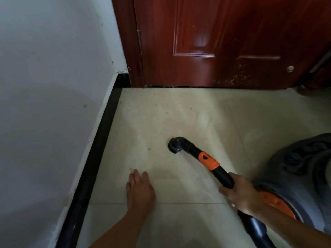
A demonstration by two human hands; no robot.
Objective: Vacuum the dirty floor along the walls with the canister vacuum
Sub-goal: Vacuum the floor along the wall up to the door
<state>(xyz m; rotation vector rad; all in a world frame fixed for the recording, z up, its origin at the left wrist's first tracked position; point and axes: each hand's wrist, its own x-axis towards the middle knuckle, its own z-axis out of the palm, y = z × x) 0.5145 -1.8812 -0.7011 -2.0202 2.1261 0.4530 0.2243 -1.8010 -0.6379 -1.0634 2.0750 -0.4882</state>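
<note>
My right hand [241, 194] grips the black vacuum wand [223, 174] just behind its orange collar [208, 161]. The wand's small round black nozzle [174, 145] touches the pale tiled floor [179, 113] in the middle of the view. My left hand [140, 188] rests flat on the floor with straight fingers, to the left of the wand and near the wall. The grey canister vacuum [295, 169] with an orange wheel [279, 204] sits at the right edge, beside my right hand. Small crumbs [148, 149] lie on the tiles left of the nozzle.
A white wall [53, 86] with a black baseboard [96, 149] runs along the left. A shut red-brown door [223, 42] stands ahead, with a dark gap at its foot. The black hose [256, 228] leads back to the lower right.
</note>
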